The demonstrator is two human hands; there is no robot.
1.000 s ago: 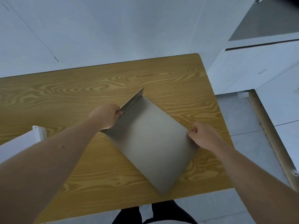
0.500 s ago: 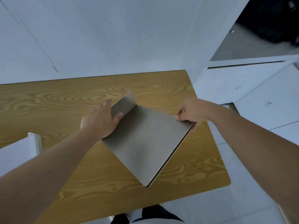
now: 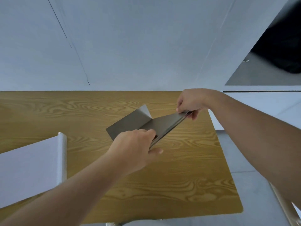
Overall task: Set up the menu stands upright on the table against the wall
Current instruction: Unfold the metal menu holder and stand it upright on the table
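Head view, looking down on a wood-grain table (image 3: 162, 185) whose far edge meets a pale wall (image 3: 130, 46); a grey menu stand (image 3: 146, 123) is held over the middle of the tabletop, in the air or barely touching, cannot tell which; it is a thin metal-looking sheet with a short flap bent at an angle along its far-left side, flap facing the wall; main panel is seen nearly edge-on, its thin long edge running diagonally from near-left to far-right; left hand (image 3: 135, 147) is closed on the near end of that edge, fingers on top, thumb beneath; right hand (image 3: 190, 101) pinches the far end, fingertips on the upper face, close to the table's far right corner; both forearms bare; stand sits well short of the wall, with a strip of bare wood between; a white board-like object (image 3: 32, 168) lies at the left, partly over the table, apart from the stand; grey floor (image 3: 244, 152) shows to the right of the table; a dark opening (image 3: 280, 38) sits at upper right.
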